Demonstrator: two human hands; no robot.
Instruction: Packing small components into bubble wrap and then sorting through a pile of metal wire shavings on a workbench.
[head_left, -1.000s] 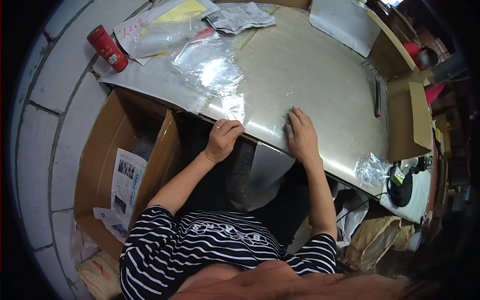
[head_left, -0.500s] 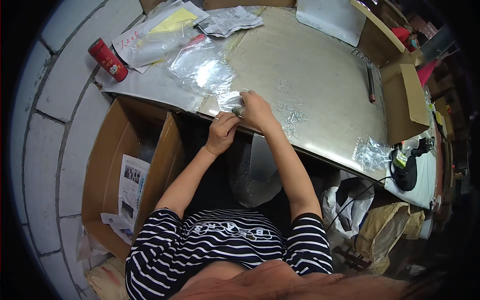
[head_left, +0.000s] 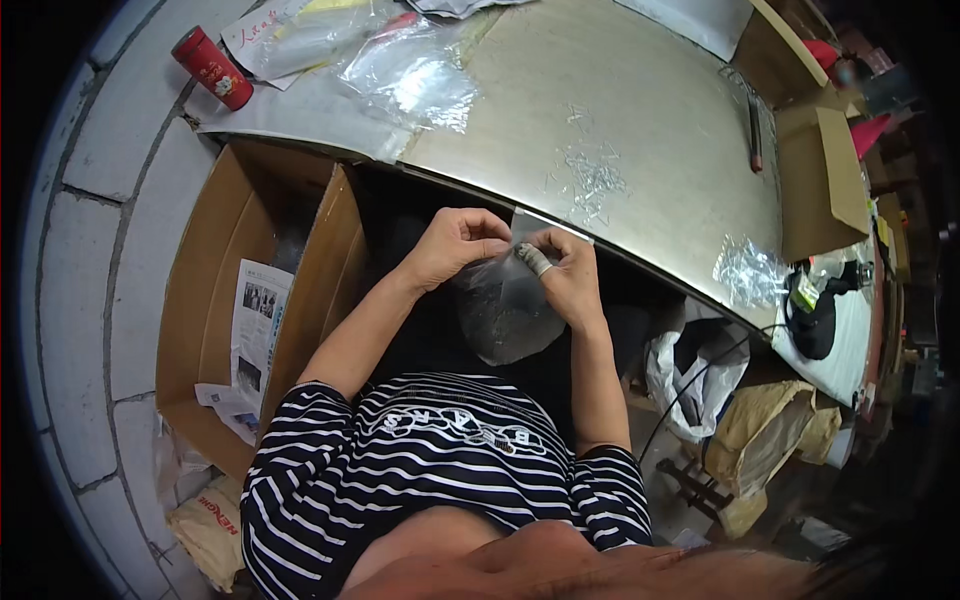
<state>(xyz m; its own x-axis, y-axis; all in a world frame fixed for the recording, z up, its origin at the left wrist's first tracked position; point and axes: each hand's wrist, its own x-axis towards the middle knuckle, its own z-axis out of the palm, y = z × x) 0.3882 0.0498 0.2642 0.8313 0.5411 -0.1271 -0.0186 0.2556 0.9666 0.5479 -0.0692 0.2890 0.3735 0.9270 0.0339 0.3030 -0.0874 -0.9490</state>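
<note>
My left hand and my right hand are close together in front of the table's near edge, over my lap. Both pinch with thumb and fingers at what looks like a thin clear plastic bag, hard to make out against the grey rounded surface below. A pale wrap covers part of my right thumb. Beyond my hands on the table lies a loose scatter of small shiny metal pieces. A pile of clear plastic bags rests on the table's left part.
A red flask stands at the far left. An open cardboard box with newspaper is left of my lap. A dark rod-shaped tool, a heap of clear packets and a cardboard piece are at the right.
Both hands have come off the table edge toward my body, and my right hand has moved right. The view has shifted, so the tabletop sits higher in it.
</note>
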